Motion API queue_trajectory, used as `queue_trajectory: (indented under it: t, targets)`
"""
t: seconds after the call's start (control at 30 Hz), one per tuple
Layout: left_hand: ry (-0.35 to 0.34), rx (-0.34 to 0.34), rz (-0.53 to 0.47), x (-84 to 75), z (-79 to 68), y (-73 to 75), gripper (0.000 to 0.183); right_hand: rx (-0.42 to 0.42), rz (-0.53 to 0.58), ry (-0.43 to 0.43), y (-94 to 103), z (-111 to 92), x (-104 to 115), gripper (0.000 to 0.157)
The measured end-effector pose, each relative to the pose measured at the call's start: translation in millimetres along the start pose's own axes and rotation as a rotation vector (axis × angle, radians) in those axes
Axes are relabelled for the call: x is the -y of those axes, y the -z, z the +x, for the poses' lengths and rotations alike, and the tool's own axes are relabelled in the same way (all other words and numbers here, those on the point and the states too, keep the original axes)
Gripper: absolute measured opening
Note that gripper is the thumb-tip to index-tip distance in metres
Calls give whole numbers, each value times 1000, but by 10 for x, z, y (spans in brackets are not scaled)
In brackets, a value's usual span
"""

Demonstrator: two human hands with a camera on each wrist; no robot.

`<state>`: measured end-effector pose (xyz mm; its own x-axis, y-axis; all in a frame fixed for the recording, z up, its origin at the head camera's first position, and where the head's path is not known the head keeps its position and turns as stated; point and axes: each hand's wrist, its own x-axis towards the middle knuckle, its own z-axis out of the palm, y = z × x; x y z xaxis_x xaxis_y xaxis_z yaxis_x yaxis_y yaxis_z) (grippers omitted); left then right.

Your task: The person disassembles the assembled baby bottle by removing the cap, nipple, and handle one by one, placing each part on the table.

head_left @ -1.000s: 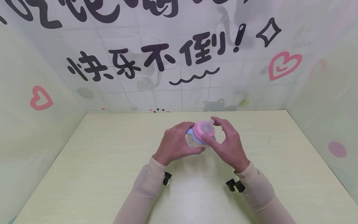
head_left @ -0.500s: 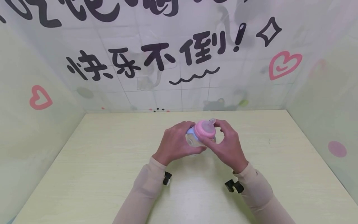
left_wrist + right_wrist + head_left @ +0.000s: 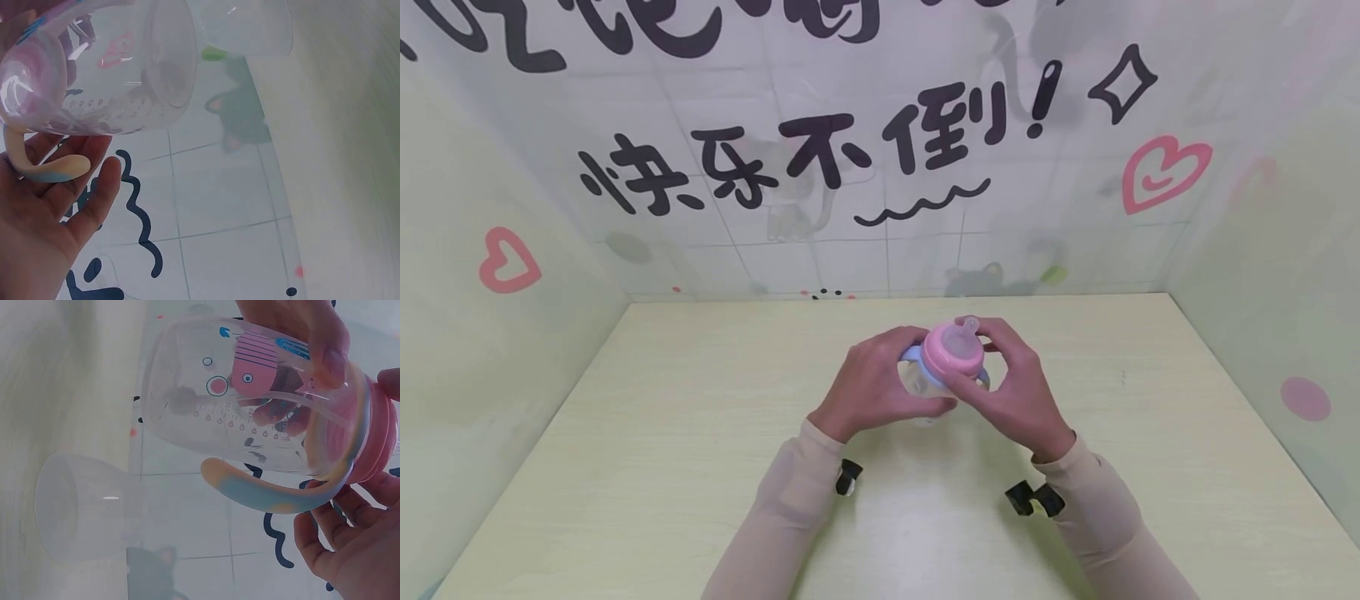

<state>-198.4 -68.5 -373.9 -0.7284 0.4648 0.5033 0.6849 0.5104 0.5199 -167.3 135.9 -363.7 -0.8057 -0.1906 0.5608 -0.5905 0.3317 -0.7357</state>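
Note:
A clear baby bottle (image 3: 206, 412) with a pink collar (image 3: 953, 357), translucent teat and two pale blue-orange handles is held up over the table, teat upward. My left hand (image 3: 880, 379) grips the bottle's body from the left; its thumb lies on the clear wall and its fingers show through from behind in the right wrist view. My right hand (image 3: 1011, 392) holds the pink collar from the right, thumb on the near side and fingers on the far side. The right handle (image 3: 269, 490) hangs beside its fingers. Printed fish and volume marks show on the bottle.
A clear cup-shaped cap (image 3: 84, 506) stands on the pale wooden table (image 3: 662, 450) beyond the bottle; in the head view I cannot make it out. Printed sheets with black lettering and pink hearts (image 3: 510, 260) cover the back and side walls.
The bottle has shifted slightly right and its teat stands more upright. My right hand's fingers have moved around the collar, and the right handle has come into sight. The left hand has hardly moved.

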Motion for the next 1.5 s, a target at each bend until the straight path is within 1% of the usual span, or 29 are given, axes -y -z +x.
queue_trajectory:
  t: [0.17,0.37,0.63,0.73,0.8,0.87,0.93,1.1,1.17,1.3,1.5]
  targets:
    - [-24,16,-31,0,0,-1,67,38,38,37,14,-7,-1,48]
    - [-46,22,-38,-2,8,-8,66,77,97,43,28,-16,-18,49]
    - [-51,24,-32,9,1,-17,66,105,116,25,39,-18,-27,50]
    - [-47,18,-23,10,-1,-19,66,104,107,28,40,-16,-34,52]
    - [-41,11,-5,10,0,-22,67,87,80,36,36,-15,-39,54]
    - [-33,2,19,9,1,-21,67,51,37,34,29,-13,-39,56]
    - [-24,-7,45,10,-1,-22,66,8,-9,-6,15,-13,-25,56]
    - [-13,-35,103,19,-1,-34,67,-90,-106,-115,-31,-17,0,50]
    - [-15,-44,121,16,0,-36,67,-118,-126,-124,-47,-19,-2,48]
    - [-24,-50,144,2,4,-32,68,-137,-155,-147,-75,-25,-13,46]
    - [-35,-40,145,2,5,-33,67,-121,-156,-158,-80,-25,-3,48]
